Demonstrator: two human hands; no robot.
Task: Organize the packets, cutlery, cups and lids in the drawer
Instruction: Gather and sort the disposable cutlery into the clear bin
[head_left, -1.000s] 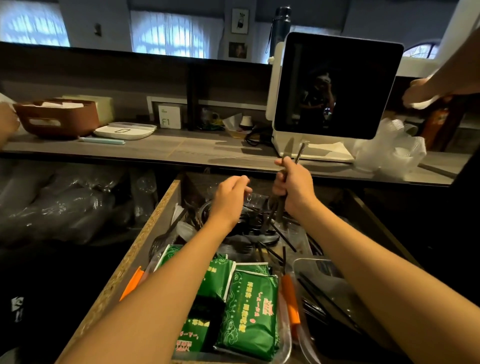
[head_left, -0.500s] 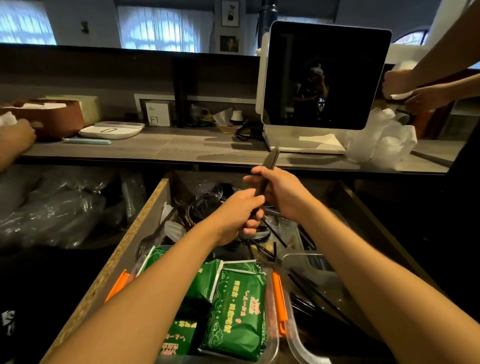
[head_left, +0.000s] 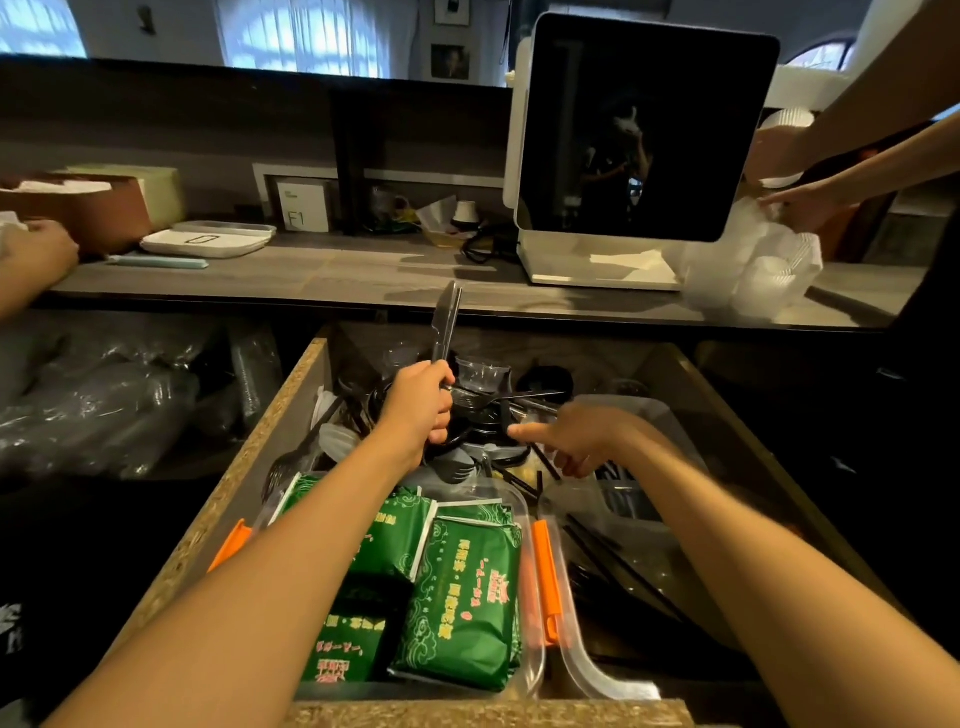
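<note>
The open chipboard drawer (head_left: 244, 462) fills the lower middle of the view. My left hand (head_left: 418, 408) grips a bundle of black plastic cutlery (head_left: 445, 325) upright over the drawer's back half. My right hand (head_left: 571, 439) hovers low to the right of it, index finger pointing left over loose black cutlery and lids (head_left: 493, 415); it holds nothing. Green packets (head_left: 462, 587) lie in a clear tub with orange clips (head_left: 546, 582) at the front. A second clear tub (head_left: 623, 514) at the right holds black cutlery. Clear cups (head_left: 480, 371) sit at the back.
Above the drawer, a counter (head_left: 337, 270) carries a white machine with a dark screen (head_left: 634, 140), a white tray (head_left: 208, 241) and a bag of white lids (head_left: 763, 270). Another person's hands (head_left: 795, 202) work at the right; a further hand (head_left: 36, 254) is at the left.
The cutlery bundle passed from my right hand to my left hand. My right hand let go and dropped to the right, down over the drawer.
</note>
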